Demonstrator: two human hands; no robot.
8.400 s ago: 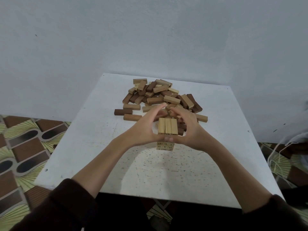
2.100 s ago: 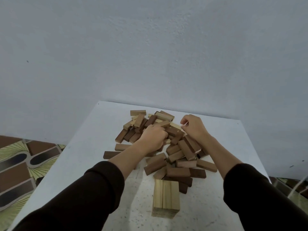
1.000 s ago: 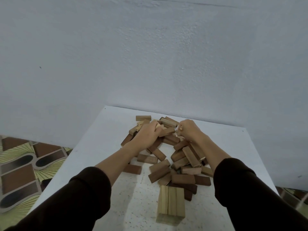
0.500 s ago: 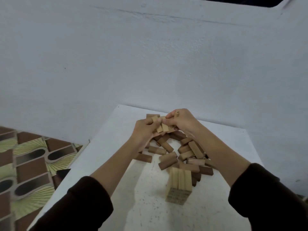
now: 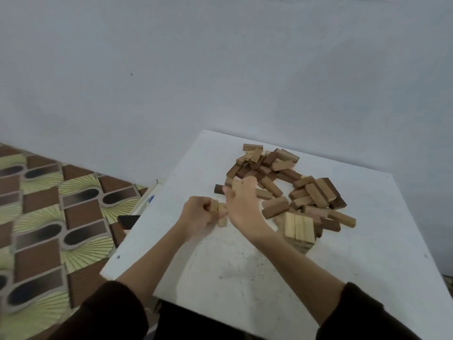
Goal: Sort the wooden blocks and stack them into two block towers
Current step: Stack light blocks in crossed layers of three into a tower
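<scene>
Head view, both hands over the white bench (image 5: 355, 278). Left hand (image 5: 199, 217) is curled around a few light wooden blocks (image 5: 220, 212), held upright just above the bench surface, left of the pile. Right hand (image 5: 241, 201) sits just beside the left, fingers bent, with a light block (image 5: 236, 186) at its fingertips; motion blur, so I cannot tell whether it truly grips that block. Started tower (image 5: 299, 229): light blocks, three laid side by side on top, standing on the bench at the near edge of the pile, right of the right wrist. Loose pile (image 5: 282, 182) of mixed light and dark blocks lies scattered toward the far side of the bench. Patterned floor (image 5: 49, 204) at left, plain wall (image 5: 220, 69) behind.
</scene>
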